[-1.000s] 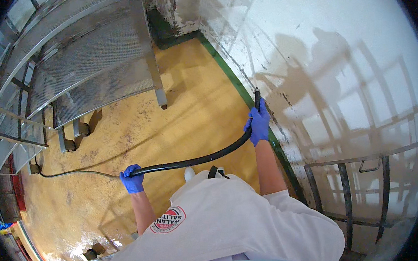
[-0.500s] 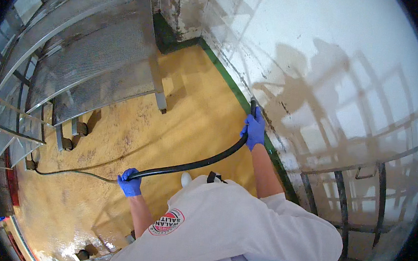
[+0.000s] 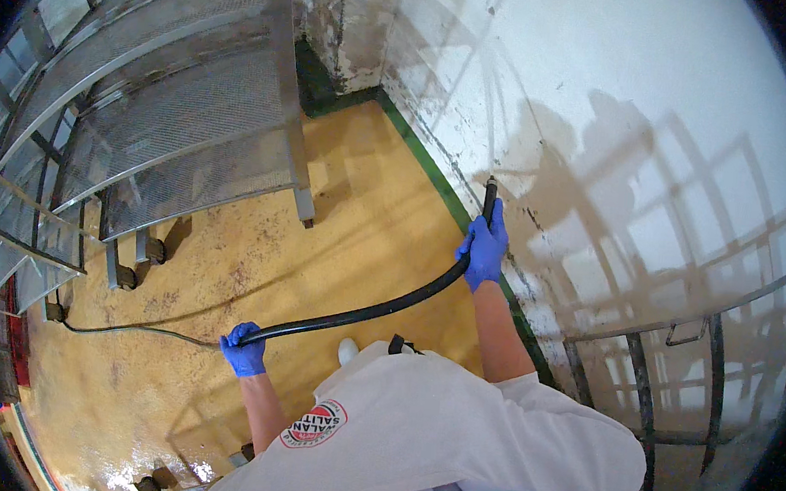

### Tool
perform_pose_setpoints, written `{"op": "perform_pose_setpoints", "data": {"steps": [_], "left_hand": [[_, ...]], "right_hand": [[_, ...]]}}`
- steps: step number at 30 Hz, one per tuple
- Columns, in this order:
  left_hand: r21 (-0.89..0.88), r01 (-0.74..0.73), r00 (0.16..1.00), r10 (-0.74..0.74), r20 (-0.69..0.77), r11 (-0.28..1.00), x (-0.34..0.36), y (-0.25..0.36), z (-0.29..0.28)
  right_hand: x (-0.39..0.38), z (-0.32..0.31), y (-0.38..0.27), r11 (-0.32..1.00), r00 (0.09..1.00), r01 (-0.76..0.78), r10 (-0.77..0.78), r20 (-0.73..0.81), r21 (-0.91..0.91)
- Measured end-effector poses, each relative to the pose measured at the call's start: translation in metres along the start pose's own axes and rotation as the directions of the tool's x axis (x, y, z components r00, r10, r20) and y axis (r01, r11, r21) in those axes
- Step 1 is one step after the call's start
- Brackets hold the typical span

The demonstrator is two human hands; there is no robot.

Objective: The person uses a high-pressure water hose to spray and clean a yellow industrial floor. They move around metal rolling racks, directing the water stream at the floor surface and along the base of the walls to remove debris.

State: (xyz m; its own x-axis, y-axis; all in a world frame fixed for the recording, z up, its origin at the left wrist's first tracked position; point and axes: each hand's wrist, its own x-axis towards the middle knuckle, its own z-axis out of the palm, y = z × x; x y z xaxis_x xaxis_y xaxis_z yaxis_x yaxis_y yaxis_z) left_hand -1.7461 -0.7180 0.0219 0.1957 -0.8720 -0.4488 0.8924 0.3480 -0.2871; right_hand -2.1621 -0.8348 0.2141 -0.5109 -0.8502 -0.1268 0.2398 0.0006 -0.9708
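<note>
Right hand (image 3: 485, 251): blue-gloved, closed around thick black flexible hose (image 3: 365, 313), near its tip.
Left hand (image 3: 243, 356): blue-gloved, closed around the hose's other end.
Hose tip (image 3: 492, 183): before white stained wall (image 3: 684, 65); farther from green floor border (image 3: 419, 151) than half a second ago.
Pale streak (image 3: 492, 115): perhaps water, not clear.

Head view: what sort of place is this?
Probably an industrial workroom, perhaps being washed down: metal racking with mesh shelves stands on casters, the yellow floor shines as if wet in places, and a black hose is in use.
</note>
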Motion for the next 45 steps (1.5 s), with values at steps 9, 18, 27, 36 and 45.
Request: {"op": "perform_pose_setpoints", "data": {"steps": [9,18,27,36,45], "left_hand": [[0.061,-0.034,0.999,0.036,-0.041,0.998,-0.002,-0.002,-0.001],[0.118,-0.096,0.989,0.107,-0.097,0.988,-0.004,0.0,-0.003],[0.033,-0.117,0.988,0.119,-0.095,0.993,-0.008,0.003,0.001],[0.114,-0.08,0.983,0.097,-0.155,0.99,-0.008,0.0,0.001],[0.173,-0.094,0.976,0.125,-0.179,0.98,-0.006,0.006,-0.003]], "right_hand": [[0.011,0.004,0.005,0.998,0.996,-0.058,0.059,0.067,-0.011],[0.033,0.031,0.004,0.993,0.986,-0.115,0.111,0.122,0.032],[0.04,0.029,0.018,0.985,0.978,-0.167,0.159,0.131,0.051],[0.047,-0.01,0.065,0.95,0.952,-0.304,0.305,-0.005,0.07],[0.035,-0.022,0.073,0.95,0.951,-0.309,0.31,-0.021,0.047]]}}
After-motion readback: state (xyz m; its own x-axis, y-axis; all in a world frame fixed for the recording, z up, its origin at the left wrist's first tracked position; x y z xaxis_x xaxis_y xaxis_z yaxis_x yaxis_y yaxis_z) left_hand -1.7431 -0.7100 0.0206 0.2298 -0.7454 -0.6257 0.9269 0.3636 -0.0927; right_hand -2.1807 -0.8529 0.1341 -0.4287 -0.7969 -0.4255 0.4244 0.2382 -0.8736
